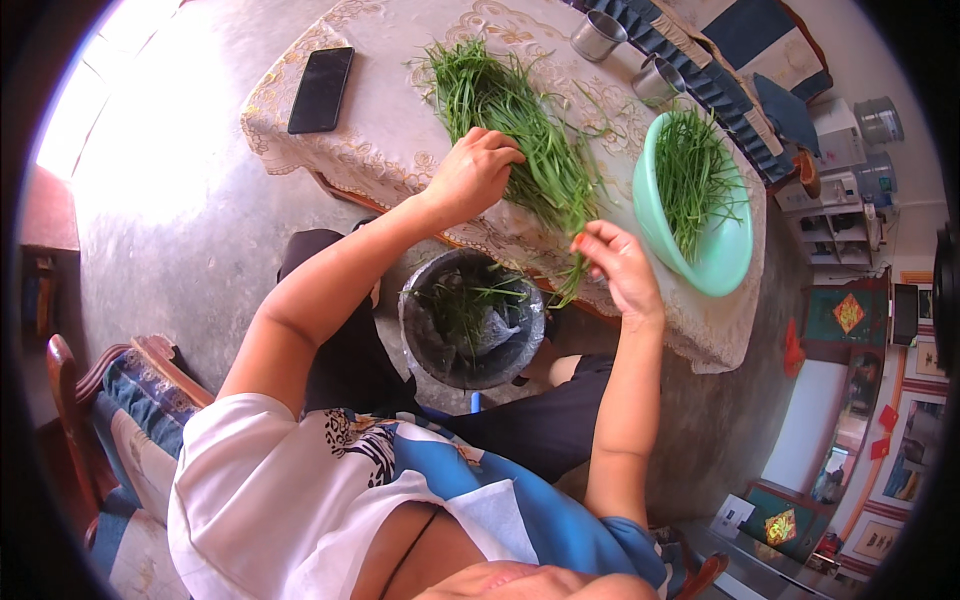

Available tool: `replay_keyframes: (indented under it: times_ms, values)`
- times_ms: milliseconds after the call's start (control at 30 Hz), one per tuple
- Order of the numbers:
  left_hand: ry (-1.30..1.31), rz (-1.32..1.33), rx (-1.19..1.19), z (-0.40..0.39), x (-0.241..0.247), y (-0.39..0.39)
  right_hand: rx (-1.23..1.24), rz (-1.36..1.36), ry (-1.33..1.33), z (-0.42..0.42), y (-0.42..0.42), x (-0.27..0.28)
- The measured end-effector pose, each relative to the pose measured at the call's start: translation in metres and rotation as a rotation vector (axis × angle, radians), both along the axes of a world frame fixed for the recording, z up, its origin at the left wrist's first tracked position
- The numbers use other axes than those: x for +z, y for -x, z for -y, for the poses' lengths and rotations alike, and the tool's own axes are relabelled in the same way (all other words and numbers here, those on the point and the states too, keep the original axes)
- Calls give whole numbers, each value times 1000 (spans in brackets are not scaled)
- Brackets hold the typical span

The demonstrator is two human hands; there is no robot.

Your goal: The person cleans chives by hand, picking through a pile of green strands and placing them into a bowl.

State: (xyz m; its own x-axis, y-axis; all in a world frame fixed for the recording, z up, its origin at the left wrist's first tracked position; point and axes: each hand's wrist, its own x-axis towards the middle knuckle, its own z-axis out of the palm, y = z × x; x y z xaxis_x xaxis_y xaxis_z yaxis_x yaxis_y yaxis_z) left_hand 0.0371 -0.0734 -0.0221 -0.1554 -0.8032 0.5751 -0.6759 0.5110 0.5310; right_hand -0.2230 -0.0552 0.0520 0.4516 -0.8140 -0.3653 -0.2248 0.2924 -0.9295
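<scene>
A long heap of green chives (525, 120) lies across the lace-patterned tablecloth (390, 97). My left hand (480, 169) is at the near side of the heap, its fingers curled against the leaves; whether they grip any is unclear. At the heap's right end, by the table's edge, my right hand (619, 266) pinches a few chives between thumb and fingers, and some stems dangle below it. Under that edge, between my legs, stands a round bin (536, 330) lined with clear plastic, with scraps of greens inside. A mint-green plastic basin (724, 270) holding more chives sits tilted to the right.
A black smartphone (321, 90) lies at the table's left. Two metal cups (598, 36) stand at the back, near a sofa with blue covers (780, 112). Behind me on the left is a wooden chair (67, 420). Water bottles (877, 120) and a shelf (840, 232) are at the far right.
</scene>
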Motion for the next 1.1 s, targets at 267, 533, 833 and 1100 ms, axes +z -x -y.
replay_keyframes:
  times_ms: [267, 533, 833, 1100]
  values:
    - [-8, -67, 52, -9, 11, 1, 202, -281, 156, -37, -8, -44]
    - [-32, 0, -107, -26, 15, 22, 375, -592, 390, -55, -26, -55]
    - [-50, 31, -80, -31, 12, 36, 306, -558, 575, -54, -25, -62]
    - [74, 132, -266, -17, 12, 40, 538, -628, 690, -66, -29, -56]
